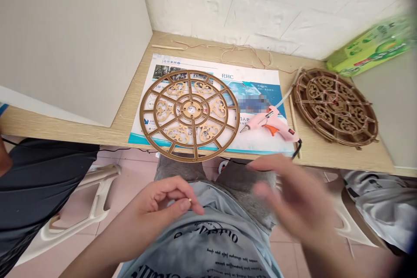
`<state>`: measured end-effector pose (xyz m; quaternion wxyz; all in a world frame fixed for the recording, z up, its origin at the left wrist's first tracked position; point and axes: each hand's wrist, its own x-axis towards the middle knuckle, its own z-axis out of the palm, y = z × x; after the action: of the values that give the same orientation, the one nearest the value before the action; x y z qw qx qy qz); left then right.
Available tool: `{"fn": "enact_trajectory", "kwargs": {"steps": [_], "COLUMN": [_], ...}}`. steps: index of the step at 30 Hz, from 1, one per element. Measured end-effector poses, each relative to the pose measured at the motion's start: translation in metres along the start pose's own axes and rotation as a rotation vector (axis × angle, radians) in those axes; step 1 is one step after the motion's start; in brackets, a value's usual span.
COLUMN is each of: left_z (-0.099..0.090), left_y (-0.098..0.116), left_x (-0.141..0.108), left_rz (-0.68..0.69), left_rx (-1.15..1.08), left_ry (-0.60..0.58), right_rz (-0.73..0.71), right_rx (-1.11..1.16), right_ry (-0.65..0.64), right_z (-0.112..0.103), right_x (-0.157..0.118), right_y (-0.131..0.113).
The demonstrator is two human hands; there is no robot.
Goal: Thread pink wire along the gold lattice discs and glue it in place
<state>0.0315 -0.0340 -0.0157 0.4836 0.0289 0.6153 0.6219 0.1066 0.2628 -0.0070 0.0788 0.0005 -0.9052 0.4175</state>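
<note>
My left hand (167, 204) is in front of my shirt, its thumb pressed to the fingers. At the thumb tip shows a tiny pale bit (190, 200), too small to name. My right hand (296, 200) hangs below the table edge, blurred by motion, with thumb and forefinger apart and nothing visible between them. On the table lies a round bronze-coloured openwork frame (195, 143) with scroll ornaments, its near rim jutting past the edge. Beside it rests a pink hot glue gun (280, 125) with an orange trigger, nozzle pointing left. Neither hand touches the frame or the gun.
A printed poster (260, 141) lies under the frame and gun. More round frames (335, 104) are stacked at right, wound with thin wire, near a green plastic package (371, 47). A thin stick (167, 47) and loose wire (247, 52) lie by the wall. People sit on both sides.
</note>
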Motion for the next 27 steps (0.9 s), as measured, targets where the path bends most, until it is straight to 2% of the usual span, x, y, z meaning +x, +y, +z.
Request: {"fn": "enact_trajectory", "kwargs": {"steps": [1, 2, 3, 6, 8, 11, 13, 18, 22, 27], "left_z": [0.007, 0.014, 0.021, 0.030, 0.031, 0.027, 0.024, 0.009, -0.002, -0.002], "left_y": [0.003, 0.004, 0.004, -0.002, -0.009, -0.019, -0.025, -0.034, -0.035, -0.033], "left_x": [0.000, 0.000, 0.001, 0.009, 0.015, 0.022, 0.026, 0.036, 0.046, 0.056], "left_rz": [0.016, 0.049, 0.094, 0.259, 0.266, 0.191, 0.149, 0.018, 0.033, 0.105], "left_rx": [-0.069, -0.115, -0.117, -0.081, -0.118, -0.258, -0.343, -0.432, -0.531, -0.496], "left_ry": [0.013, 0.020, 0.037, 0.232, 0.272, 0.214, 0.184, 0.108, 0.180, 0.211], "right_rz": [-0.025, -0.010, 0.028, 0.262, 0.296, 0.219, 0.215, 0.362, 0.454, 0.505], "right_rx": [0.125, 0.243, 0.352, 0.518, 0.452, 0.305, 0.285, 0.244, 0.194, 0.145], "right_ry": [-0.166, -0.278, -0.313, -0.184, -0.115, -0.108, -0.112, -0.071, -0.114, -0.221], "right_z": [0.018, 0.035, 0.050, 0.075, 0.076, 0.070, 0.068, 0.068, 0.065, 0.063], "right_x": [-0.009, -0.016, -0.020, -0.019, -0.012, -0.001, 0.003, 0.017, 0.035, 0.056], "right_y": [-0.015, -0.028, -0.038, -0.050, -0.050, -0.049, -0.048, -0.039, -0.038, -0.047]}}
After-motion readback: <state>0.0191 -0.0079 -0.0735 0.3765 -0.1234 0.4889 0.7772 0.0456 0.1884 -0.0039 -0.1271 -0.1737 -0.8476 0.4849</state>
